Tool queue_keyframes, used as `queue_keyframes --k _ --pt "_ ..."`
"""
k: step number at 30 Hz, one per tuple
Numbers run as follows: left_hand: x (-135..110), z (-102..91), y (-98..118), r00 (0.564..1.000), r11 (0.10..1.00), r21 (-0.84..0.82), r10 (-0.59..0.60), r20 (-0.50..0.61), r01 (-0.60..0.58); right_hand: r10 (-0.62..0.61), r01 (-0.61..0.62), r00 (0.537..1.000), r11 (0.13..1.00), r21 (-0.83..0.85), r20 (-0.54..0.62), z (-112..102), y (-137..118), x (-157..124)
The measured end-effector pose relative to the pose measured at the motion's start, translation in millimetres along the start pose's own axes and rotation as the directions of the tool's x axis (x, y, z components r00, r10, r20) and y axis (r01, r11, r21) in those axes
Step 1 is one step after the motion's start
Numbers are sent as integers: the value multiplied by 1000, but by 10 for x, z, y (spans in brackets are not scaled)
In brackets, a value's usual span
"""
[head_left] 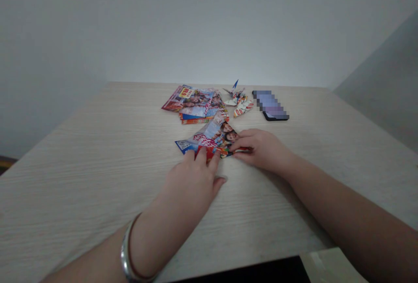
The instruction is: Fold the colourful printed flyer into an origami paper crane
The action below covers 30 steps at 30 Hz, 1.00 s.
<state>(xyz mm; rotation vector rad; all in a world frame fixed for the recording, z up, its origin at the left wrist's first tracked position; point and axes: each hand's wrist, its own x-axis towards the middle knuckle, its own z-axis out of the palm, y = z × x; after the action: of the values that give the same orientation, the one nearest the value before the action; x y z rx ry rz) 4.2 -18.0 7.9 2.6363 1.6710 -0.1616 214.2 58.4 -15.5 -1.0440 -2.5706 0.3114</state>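
Observation:
A printed sheet of colourful paper, folded into a rough triangle, lies on the table between my hands. My left hand rests on its near edge, fingers stretched out and the thumb held apart on the tabletop. At the paper's right corner, my right hand pinches the edge between thumb and fingers. The underside of the fold is hidden. Just beyond it lies a stack of similar printed sheets.
Folded paper figures, one with a pointed blue tip, stand right of the stack. A phone lies farther right. The pale wooden table meets a wall behind. A dark object sits at the near edge.

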Motion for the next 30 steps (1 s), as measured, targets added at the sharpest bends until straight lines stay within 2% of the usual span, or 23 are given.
queue_keyframes --k 5,13,20,25,30 --pt "-5 38 -6 1000 1000 22 4 -3 -4 24 -21 999 995 -99 36 -20 -32 -15" --pt "-17 91 -19 999 999 47 19 -30 -18 8 -8 1000 993 -118 4 47 10 -21" --pt "-46 73 -11 999 999 28 -29 -27 29 2 -5 998 999 -43 -56 80 -15 -27" --pt "-65 88 -3 999 999 23 -22 -32 23 6 -6 1000 1000 -24 9 2 -65 11" --pt "-60 96 -11 999 1000 21 10 -45 -10 -16 16 1000 1000 -20 27 -8 2 -47"
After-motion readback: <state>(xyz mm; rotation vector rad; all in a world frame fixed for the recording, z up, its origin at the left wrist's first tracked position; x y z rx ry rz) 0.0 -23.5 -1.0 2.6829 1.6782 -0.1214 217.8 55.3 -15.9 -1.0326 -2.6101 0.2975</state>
